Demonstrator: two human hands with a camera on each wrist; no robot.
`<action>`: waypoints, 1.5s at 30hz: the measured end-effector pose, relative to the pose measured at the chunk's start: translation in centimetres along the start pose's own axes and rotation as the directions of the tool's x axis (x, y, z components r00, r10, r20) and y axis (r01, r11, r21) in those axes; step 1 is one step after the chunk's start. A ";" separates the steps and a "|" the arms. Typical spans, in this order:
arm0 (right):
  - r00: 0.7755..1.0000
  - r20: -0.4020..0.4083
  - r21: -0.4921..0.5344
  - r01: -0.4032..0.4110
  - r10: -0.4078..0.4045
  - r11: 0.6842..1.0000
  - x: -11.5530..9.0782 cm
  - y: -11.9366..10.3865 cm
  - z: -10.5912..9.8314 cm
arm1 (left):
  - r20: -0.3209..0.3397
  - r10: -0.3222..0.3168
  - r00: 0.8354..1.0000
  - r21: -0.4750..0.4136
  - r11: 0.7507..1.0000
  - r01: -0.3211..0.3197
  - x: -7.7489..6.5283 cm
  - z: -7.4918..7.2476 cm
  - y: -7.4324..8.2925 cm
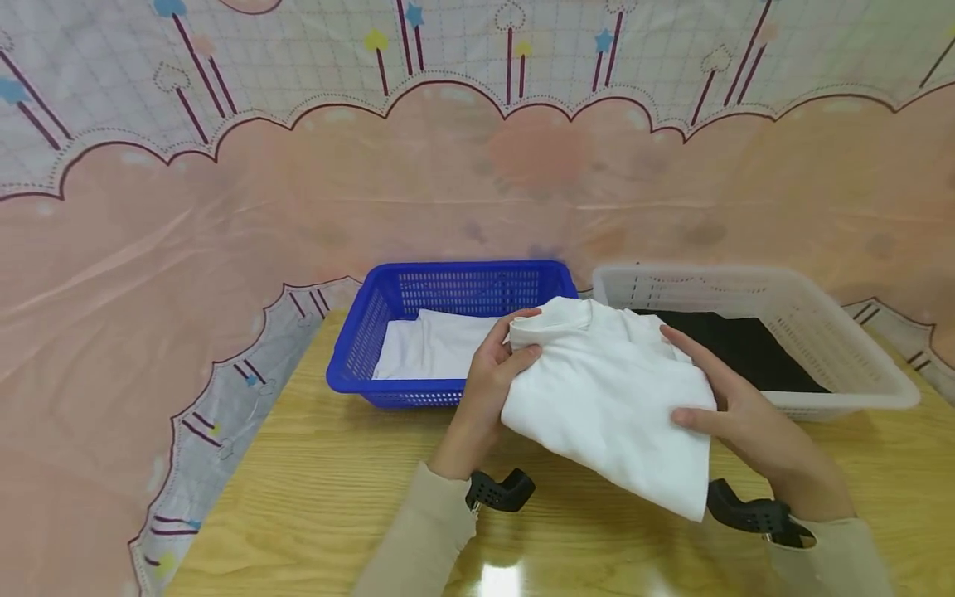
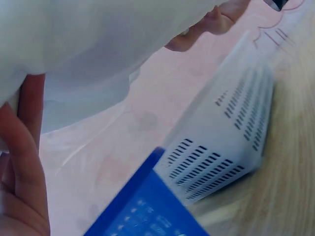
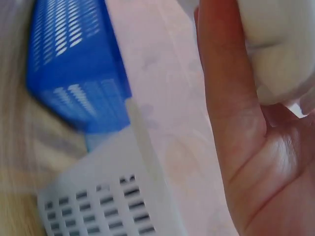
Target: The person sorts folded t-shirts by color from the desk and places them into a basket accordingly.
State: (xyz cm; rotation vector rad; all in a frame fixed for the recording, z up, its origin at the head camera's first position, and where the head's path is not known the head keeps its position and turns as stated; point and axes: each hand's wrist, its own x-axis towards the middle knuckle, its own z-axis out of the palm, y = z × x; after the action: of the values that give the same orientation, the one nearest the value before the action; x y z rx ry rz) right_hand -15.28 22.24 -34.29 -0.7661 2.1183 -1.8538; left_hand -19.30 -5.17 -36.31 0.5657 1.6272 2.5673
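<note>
Both hands hold a folded white shirt [image 1: 612, 406] in the air, tilted so its right lower corner hangs lowest. Its collar shows at the upper left. My left hand [image 1: 492, 373] pinches the upper left edge, thumb on the near face and fingers behind. At the right edge my right hand [image 1: 734, 406] grips it the same way, with the thumb in front. In the left wrist view the shirt [image 2: 98, 44] spreads above the left fingers. The right wrist view shows the right hand [image 3: 236, 108] against a thick white fold [image 3: 280, 49].
Behind the shirt stands a blue basket [image 1: 346, 377] with folded white cloth [image 1: 448, 336] in it. To its right, a white basket [image 1: 888, 377] contains folded black cloth [image 1: 746, 352]. Both are on a wooden table [image 1: 313, 481], before a patterned curtain [image 1: 298, 215].
</note>
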 end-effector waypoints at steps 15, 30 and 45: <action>0.978 -0.168 0.386 0.178 -0.121 0.905 6.6 -0.3 4.0 | -0.260 0.173 0.950 -0.062 0.979 -0.195 1.1 -3.1 2.5; 0.989 -0.149 0.236 0.031 0.004 0.971 10.6 -0.4 7.4 | -0.410 0.225 0.884 0.018 0.971 -0.239 0.7 -6.3 3.8; 0.945 -0.325 0.267 0.118 -0.026 0.956 13.4 1.5 8.4 | -0.269 0.129 0.955 0.021 0.992 -0.128 0.3 -7.4 5.0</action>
State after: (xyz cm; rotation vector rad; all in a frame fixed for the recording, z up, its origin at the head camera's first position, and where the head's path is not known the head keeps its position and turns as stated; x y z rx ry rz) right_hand -22.73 8.30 -34.98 -0.5116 1.9458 -2.3947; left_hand -21.22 -13.72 -34.58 0.3436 1.7251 2.8444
